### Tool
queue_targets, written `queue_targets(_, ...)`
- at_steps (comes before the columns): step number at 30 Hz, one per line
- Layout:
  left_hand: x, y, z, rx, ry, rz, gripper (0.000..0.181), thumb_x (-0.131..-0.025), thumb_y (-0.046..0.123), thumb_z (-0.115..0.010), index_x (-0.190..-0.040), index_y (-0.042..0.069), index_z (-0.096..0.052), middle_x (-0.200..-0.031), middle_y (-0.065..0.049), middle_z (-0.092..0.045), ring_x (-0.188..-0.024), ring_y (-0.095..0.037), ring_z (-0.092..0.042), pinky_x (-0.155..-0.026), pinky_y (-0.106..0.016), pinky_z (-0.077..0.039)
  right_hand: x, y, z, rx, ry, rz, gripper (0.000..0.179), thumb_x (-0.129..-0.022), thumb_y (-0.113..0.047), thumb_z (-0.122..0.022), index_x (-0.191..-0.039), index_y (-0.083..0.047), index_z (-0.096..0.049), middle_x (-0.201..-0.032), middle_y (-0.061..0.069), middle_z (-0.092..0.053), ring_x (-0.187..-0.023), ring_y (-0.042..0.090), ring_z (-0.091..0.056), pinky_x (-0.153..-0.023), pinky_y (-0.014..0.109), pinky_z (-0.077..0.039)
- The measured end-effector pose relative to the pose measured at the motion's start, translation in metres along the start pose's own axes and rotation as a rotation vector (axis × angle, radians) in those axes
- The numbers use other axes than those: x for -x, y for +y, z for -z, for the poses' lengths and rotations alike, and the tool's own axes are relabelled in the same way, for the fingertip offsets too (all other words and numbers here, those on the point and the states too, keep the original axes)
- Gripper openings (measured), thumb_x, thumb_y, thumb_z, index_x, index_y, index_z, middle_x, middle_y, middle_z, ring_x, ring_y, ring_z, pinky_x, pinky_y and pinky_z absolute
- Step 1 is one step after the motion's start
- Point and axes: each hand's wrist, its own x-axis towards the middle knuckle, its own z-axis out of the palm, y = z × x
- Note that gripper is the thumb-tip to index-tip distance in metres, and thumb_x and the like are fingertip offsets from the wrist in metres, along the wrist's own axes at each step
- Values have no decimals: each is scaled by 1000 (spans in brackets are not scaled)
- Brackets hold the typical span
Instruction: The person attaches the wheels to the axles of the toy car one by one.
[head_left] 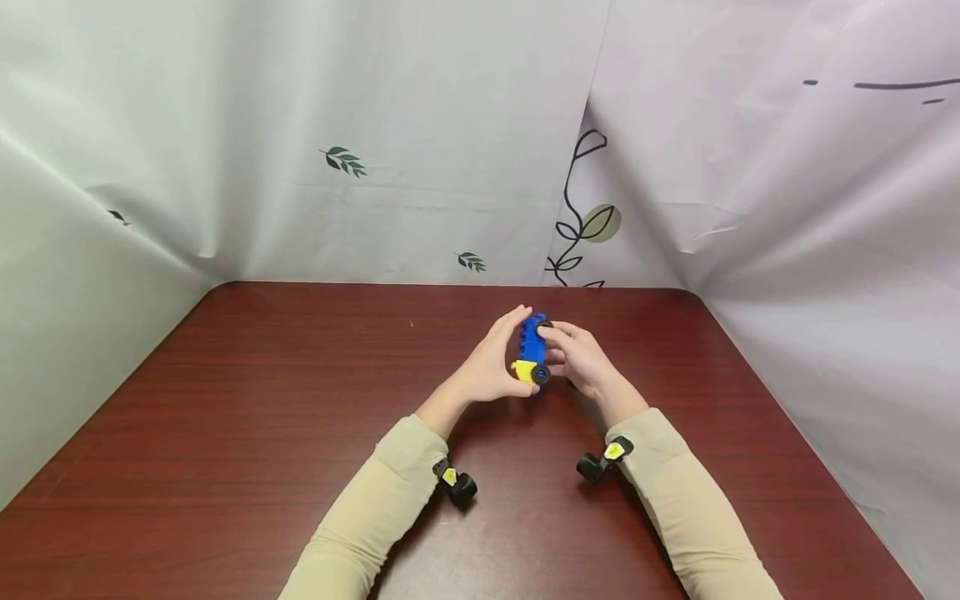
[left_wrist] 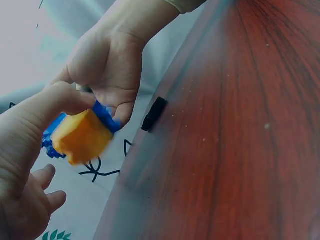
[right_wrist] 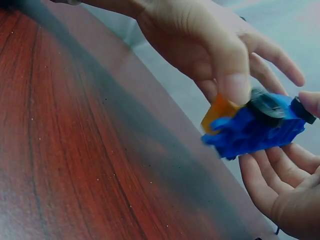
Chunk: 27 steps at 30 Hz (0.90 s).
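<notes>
A toy truck point(head_left: 533, 346) built of blue and yellow blocks, with black wheels, is held between both hands over the far half of the table. My left hand point(head_left: 489, 365) grips it lengthwise, thumb at the yellow end and fingers reaching to the opposite end. From the other side my right hand point(head_left: 588, 358) holds it, thumb by a wheel and fingers beneath. The left wrist view shows the yellow cab point(left_wrist: 82, 137) under the left thumb. In the right wrist view the blue studded underside point(right_wrist: 245, 137) and black wheel point(right_wrist: 267, 106) face the camera.
The reddish-brown wooden table point(head_left: 225, 433) spreads out below both arms. White fabric point(head_left: 420, 125) printed with leaves hangs behind it and along the sides. Each sleeved wrist carries a small black camera, one on the left point(head_left: 461, 487) and one on the right point(head_left: 592, 467).
</notes>
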Motion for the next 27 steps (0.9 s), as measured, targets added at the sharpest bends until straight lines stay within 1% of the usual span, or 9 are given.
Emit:
queue_targets(3,0,1,2,12,24,39,98,-72,30,-80,-150,21,-22,-154,-4,-27,-140,-21,-31,-110,-46,-34,-1,0,0,34,10,26,57,-93,-32,-58,-138,-3,-39,-113,9,-58,-80,13,-65,-77,34,-57)
queue_targets(7,1,2,5,71,65,103,83,-80,31,-74,-148,14,-29,-149,-8,-36,-136,-24,-39,-109,-42,-38,-2,1,0,73,8,60,58,-93,-27,-59,-140,-3,-36,-126,17,-53,-85,14,-65,-87,43,-54)
queue_targets(11,-1,1,5,135,104,187,70,-87,35,-66,-145,12,-35,-146,-8,-42,-132,-25,-45,-107,-41,-40,-1,1,-1,120,14,105,56,-91,-25,-62,-138,-5,-39,-127,20,-54,-90,16,-64,-93,49,-50)
queue_targets(15,-3,-1,5,202,149,286,61,-91,43,-58,-141,13,-42,-142,-6,-48,-129,-24,-49,-105,-40,-42,0,0,-2,180,14,163,54,-89,-24,-66,-135,-7,-43,-125,19,-56,-97,18,-62,-93,50,-50)
queue_targets(20,-5,0,7,225,201,386,58,-93,51,-50,-135,11,-50,-134,-8,-56,-124,-24,-53,-105,-43,-42,2,-1,-2,206,-15,222,53,-87,-17,-68,-133,-9,-44,-127,19,-55,-106,23,-59,-93,50,-50)
queue_targets(23,-5,-1,7,229,194,443,61,-92,55,-47,-132,10,-53,-129,-10,-59,-116,-25,-56,-102,-44,-44,2,-2,-2,221,-27,245,53,-86,-14,-69,-132,-9,-45,-128,20,-55,-111,27,-57,-93,49,-50)
queue_targets(25,-6,-3,7,260,171,479,64,-92,57,-46,-131,8,-53,-124,-11,-60,-110,-27,-57,-98,-44,-46,3,-2,-2,235,-37,260,53,-85,-12,-70,-131,-9,-45,-128,20,-54,-115,29,-55,-93,47,-51)
queue_targets(27,-6,-4,7,310,146,518,67,-90,60,-46,-131,7,-53,-123,-11,-59,-107,-26,-58,-96,-42,-48,3,-3,-3,254,-45,287,52,-84,-9,-70,-130,-8,-46,-127,21,-54,-117,32,-54,-93,45,-51)
